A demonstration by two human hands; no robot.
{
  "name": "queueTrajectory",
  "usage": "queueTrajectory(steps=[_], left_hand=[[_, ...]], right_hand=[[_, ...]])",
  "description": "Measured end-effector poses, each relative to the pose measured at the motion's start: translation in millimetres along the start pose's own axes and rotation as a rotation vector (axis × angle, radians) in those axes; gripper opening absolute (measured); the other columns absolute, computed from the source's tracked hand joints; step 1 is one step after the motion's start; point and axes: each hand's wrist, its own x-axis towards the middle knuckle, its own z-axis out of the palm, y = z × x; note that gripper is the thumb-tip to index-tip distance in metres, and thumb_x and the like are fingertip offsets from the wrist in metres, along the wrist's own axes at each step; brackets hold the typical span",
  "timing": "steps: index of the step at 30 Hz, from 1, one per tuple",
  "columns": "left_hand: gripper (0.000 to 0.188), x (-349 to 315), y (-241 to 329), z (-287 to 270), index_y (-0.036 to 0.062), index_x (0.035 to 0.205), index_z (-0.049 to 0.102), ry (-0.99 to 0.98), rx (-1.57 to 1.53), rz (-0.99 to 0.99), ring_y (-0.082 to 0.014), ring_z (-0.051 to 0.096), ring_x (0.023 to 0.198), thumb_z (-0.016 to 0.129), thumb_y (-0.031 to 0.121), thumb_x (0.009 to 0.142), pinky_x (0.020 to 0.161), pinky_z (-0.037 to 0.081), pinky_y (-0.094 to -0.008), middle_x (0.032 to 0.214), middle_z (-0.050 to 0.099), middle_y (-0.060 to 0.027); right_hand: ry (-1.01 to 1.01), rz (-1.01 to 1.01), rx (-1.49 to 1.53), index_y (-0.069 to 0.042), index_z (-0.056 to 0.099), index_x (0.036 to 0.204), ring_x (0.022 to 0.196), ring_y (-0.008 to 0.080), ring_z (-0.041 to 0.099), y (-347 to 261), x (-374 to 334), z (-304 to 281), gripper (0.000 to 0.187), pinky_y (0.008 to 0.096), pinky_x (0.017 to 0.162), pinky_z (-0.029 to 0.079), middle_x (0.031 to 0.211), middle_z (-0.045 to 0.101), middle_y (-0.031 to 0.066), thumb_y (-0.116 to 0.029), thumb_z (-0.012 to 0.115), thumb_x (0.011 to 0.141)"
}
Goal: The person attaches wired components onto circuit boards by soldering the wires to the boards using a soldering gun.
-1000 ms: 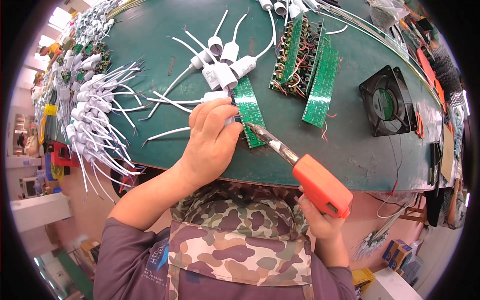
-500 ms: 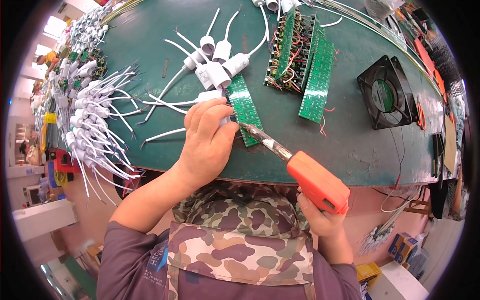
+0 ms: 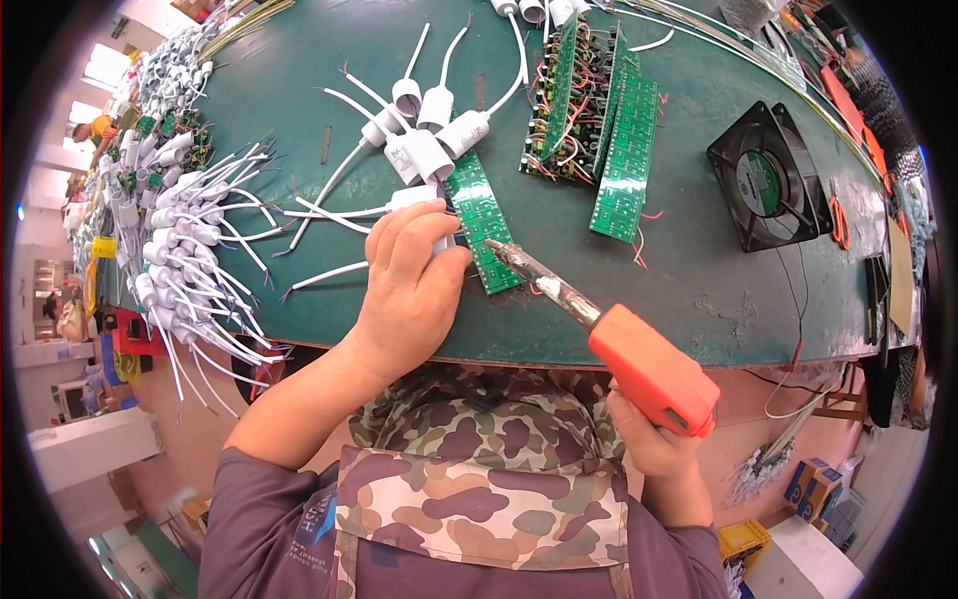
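My left hand [image 3: 407, 285] is closed, thumb and fingers pinched round a white wired plastic cap [image 3: 445, 243] that they mostly cover. A white cable [image 3: 327, 276] runs out to the left from behind that hand. In my right hand [image 3: 654, 439] is an orange pistol-shaped soldering iron [image 3: 654, 369], its metal barrel pointing up and left. The tip is over a narrow green circuit board [image 3: 486, 222], just right of my left fingers; whether it touches I cannot tell. Several more white caps [image 3: 427, 155] with cables are clustered beyond my left hand, beside the board.
A large heap of white caps with cables [image 3: 175, 250] covers the table's left side. Stacked green circuit boards [image 3: 624, 150] with red wires stand at the far middle. A black fan [image 3: 768, 180] is on the right, near orange-handled scissors [image 3: 838, 225]. The green table's front edge [image 3: 559, 362] runs before me.
The soldering iron and my right hand have moved a little to the right, taking the tip farther from my left fingers. My left hand keeps its pinch in nearly the same place.
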Motion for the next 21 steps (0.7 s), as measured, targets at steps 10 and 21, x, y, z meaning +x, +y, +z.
queueTrajectory(steps=[10, 21], left_hand=[[0.024, -0.1, 1.6, -2.3, 0.0011, 0.089, 0.061, -0.016, 0.005, -0.014, -0.0366, 0.053, 0.114, 0.071, -0.006, 0.069, 0.096, 0.041, -0.0447, 0.115, 0.054, -0.0154], [0.027, -1.0, 0.3, -2.7, 0.0012, 0.096, 0.058, -0.03, -0.05, -0.019, -0.0376, 0.056, 0.111, 0.069, -0.005, 0.073, 0.093, 0.044, -0.0452, 0.114, 0.054, -0.0172]], right_hand=[[0.03, 0.055, 0.152, 0.003, 0.059, 0.118, 0.082, 0.0243, 0.07, -1.1, -4.0, 1.7, 0.045, 0.0338, 0.076, 0.056, 0.109, 0.067, 0.0167, -0.004, 0.075, 0.077], [0.061, 0.062, 0.17, 0.009, 0.052, 0.124, 0.072, 0.0181, 0.069, 0.3, -3.9, 2.2, 0.054, 0.0291, 0.072, 0.054, 0.091, 0.07, 0.0113, -0.004, 0.075, 0.077]])
